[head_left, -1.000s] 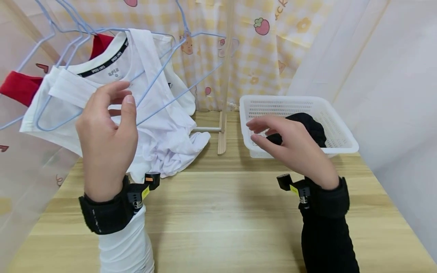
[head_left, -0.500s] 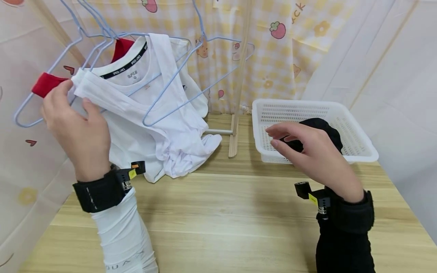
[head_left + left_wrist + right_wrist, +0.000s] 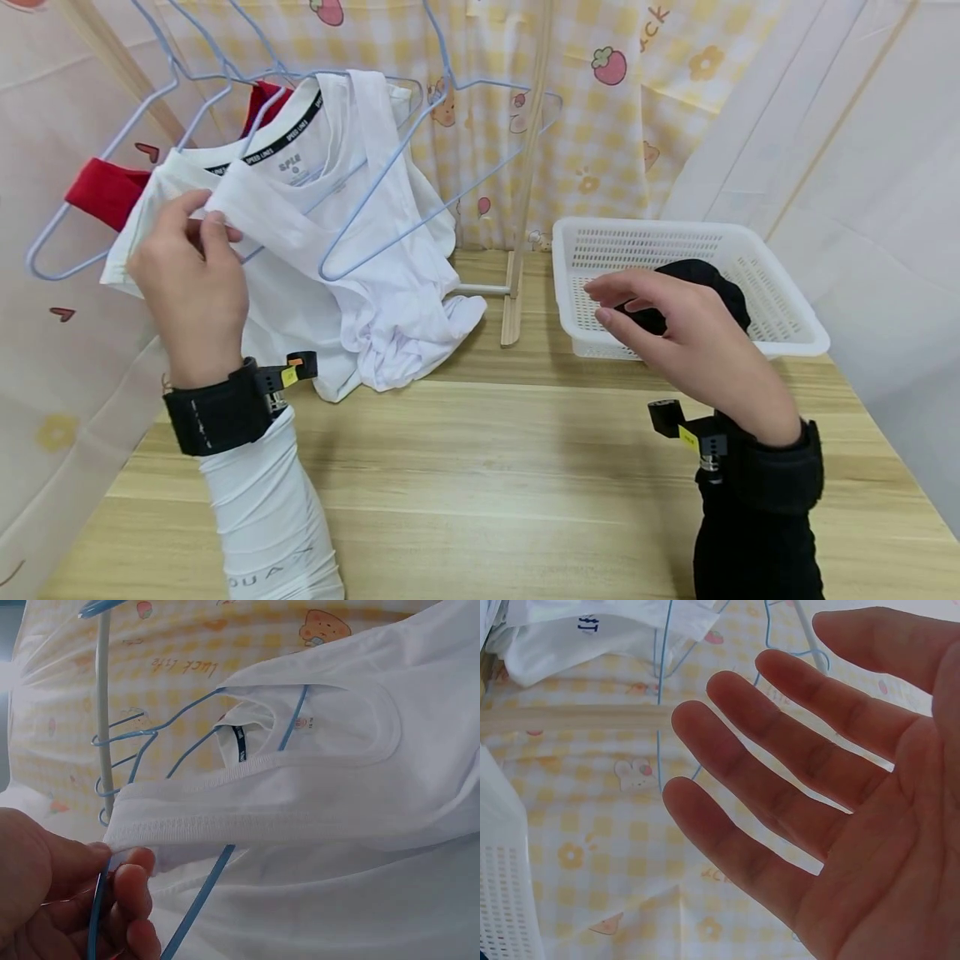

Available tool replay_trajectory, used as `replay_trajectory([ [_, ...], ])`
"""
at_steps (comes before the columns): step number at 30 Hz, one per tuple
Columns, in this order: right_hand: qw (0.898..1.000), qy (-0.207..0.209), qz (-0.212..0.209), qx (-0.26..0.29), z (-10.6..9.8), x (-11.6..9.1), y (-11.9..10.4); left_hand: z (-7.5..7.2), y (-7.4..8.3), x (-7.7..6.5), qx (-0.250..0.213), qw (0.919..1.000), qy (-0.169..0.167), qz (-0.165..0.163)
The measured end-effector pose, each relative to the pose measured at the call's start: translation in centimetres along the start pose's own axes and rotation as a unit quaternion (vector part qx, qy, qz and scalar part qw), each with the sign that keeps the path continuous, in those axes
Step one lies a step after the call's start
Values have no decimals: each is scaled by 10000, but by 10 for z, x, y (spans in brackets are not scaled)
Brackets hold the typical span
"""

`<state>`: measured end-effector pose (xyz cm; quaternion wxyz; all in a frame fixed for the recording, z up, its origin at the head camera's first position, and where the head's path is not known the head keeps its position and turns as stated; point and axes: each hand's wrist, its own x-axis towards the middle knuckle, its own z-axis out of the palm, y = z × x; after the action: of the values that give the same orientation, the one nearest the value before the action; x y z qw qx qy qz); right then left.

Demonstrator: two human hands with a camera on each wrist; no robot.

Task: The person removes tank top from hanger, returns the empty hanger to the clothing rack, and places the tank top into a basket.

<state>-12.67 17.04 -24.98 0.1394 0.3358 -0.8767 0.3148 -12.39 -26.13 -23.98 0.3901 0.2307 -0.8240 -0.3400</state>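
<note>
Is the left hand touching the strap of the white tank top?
Touching: the left wrist view shows the left hand with its thumb tip against the white strap's lower edge.

Left grip (image 3: 191, 279): no longer at the edge of the red fabric garment (image 3: 108, 192); thumb and fingers now pinch the strap end of the white sleeveless fabric top (image 3: 397, 292).
Top's strap: shifted rightward in the head view.
White fabric T-shirt (image 3: 142, 229): more of its shoulder and sleeve now shows beside the strap.
Thin blue hanger (image 3: 264, 121): hook now apart from its neighbour; wire now crosses the black neck tape (image 3: 281, 143).
</note>
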Motion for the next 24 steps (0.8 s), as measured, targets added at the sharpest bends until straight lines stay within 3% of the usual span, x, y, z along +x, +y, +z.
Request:
replay_trajectory([
  [5,10000,-35,18,40,0,0,1,8,1,-4,-108,9990,121,405],
  [10,10000,-46,37,-22,0,0,2,11,3,-5,-211,9965,565,576],
  [15,10000,-51,16,-64,0,0,4,1,2,-5,-391,9908,1112,672],
  [20,9999,-83,100,-78,-1,0,6,-21,0,-8,-257,9884,1387,558],
  [24,9998,-75,182,-79,-3,-1,7,-41,2,-16,45,9927,1200,-90],
])
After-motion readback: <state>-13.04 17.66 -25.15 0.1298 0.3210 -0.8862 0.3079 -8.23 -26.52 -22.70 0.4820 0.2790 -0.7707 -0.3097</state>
